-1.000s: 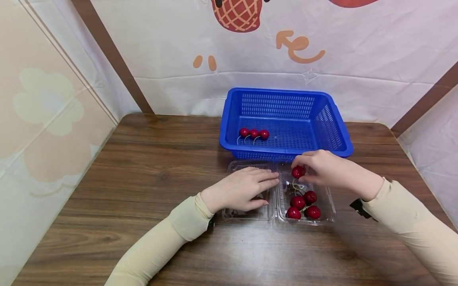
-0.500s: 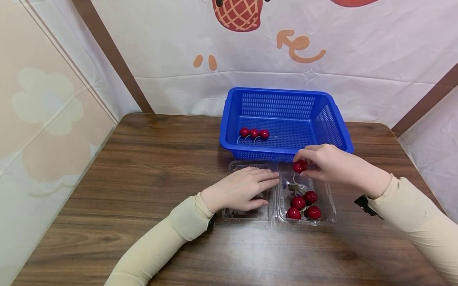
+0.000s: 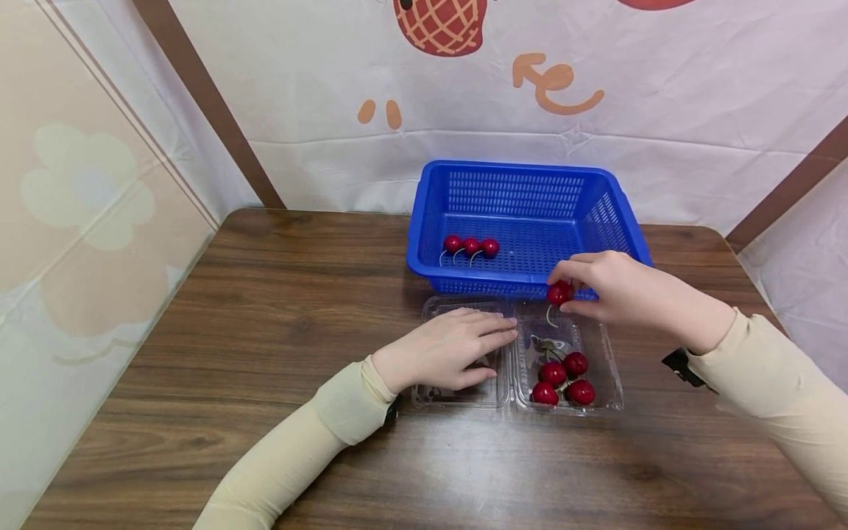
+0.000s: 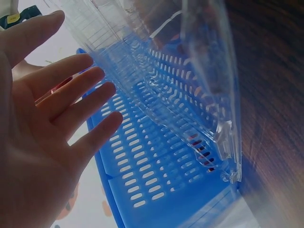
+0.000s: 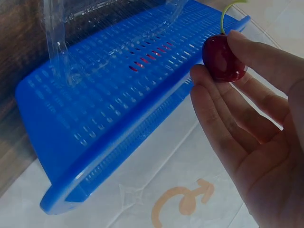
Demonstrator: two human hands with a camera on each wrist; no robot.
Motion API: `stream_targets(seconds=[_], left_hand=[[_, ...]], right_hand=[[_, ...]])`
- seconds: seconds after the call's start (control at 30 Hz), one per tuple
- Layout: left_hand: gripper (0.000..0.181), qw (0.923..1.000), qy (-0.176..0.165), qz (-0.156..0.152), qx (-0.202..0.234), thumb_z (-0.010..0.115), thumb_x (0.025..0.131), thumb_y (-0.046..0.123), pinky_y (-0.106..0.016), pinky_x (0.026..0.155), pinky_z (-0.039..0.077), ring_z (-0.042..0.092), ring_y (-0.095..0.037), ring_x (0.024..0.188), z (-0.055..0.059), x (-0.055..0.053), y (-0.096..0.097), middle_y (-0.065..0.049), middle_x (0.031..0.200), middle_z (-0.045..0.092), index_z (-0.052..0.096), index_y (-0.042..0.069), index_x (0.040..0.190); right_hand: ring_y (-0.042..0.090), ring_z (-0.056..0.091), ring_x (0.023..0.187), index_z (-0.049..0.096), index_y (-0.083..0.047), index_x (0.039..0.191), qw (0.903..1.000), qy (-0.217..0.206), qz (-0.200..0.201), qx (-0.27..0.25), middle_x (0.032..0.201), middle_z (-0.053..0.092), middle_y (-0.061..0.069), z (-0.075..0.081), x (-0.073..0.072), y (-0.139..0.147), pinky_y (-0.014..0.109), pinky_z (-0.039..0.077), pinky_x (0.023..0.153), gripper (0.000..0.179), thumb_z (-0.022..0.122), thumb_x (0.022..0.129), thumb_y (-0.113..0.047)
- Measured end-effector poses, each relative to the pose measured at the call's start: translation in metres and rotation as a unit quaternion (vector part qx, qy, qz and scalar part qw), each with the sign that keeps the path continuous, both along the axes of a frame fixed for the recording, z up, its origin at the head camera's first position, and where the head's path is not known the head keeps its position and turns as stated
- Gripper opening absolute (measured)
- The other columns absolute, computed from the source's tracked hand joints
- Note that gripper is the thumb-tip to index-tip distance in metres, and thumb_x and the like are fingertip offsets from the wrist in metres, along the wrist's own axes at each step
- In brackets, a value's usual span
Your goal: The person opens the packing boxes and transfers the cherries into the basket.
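My right hand [image 3: 612, 291] pinches a dark red cherry [image 3: 559, 293] between thumb and fingers, above the far end of the clear plastic box [image 3: 599, 401]. Its green stem hangs down in the head view; the right wrist view shows the cherry [image 5: 222, 59] close up. Several cherries [image 3: 553, 374] with stems lie in the near part of the box's right half. My left hand [image 3: 453, 350] stretches out palm down over the left half, fingers straight; in the left wrist view the hand [image 4: 52, 114] grasps nothing. Whether it touches the plastic cannot be told.
A blue plastic basket [image 3: 645, 254] stands just behind the box, near the table's far edge. Three cherries [image 3: 471, 246] lie in a row in its left part. A printed cloth [image 3: 318, 169] hangs behind the wooden table [image 3: 278, 294].
My right hand has lifted the cherry and moved it away from me and slightly right, toward the basket's near rim. Its stem has come away from the other stems. My left hand stays put.
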State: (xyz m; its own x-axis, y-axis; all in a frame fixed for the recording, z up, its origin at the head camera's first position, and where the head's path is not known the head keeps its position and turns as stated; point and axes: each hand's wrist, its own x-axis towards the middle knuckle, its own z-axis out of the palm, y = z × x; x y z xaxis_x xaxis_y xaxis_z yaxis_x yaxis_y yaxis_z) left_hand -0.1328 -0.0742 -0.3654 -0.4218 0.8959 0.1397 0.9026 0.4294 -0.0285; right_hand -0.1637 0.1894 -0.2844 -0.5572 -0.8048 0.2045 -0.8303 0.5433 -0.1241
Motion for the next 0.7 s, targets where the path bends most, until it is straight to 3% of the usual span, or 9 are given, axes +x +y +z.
stream_targets(seconds=[0.23,0.7], left_hand=[[0.060,1.0000,-0.004,-0.001,-0.001,0.057,0.090,0.042,-0.036,0.109,0.037,0.044,-0.019,0.133,0.000,0.000,0.000,-0.005,0.145,0.046,0.048,0.010,0.140],[0.059,1.0000,-0.006,0.000,-0.006,0.057,0.090,0.042,-0.035,0.110,0.036,0.044,-0.019,0.133,0.002,0.000,0.000,-0.004,0.145,0.046,0.048,0.010,0.140]], right_hand=[[0.010,0.065,0.071,0.065,-0.011,0.096,0.9999,0.010,0.012,-0.001,0.085,0.067,0.000,0.007,-0.006,-0.001,0.027,0.056,0.061,0.028,0.081,0.072,-0.009],[0.012,0.063,0.074,0.066,-0.011,0.097,0.9997,0.005,-0.006,0.023,0.088,0.069,0.001,0.022,-0.015,-0.006,0.030,0.055,0.064,0.027,0.080,0.074,-0.012]])
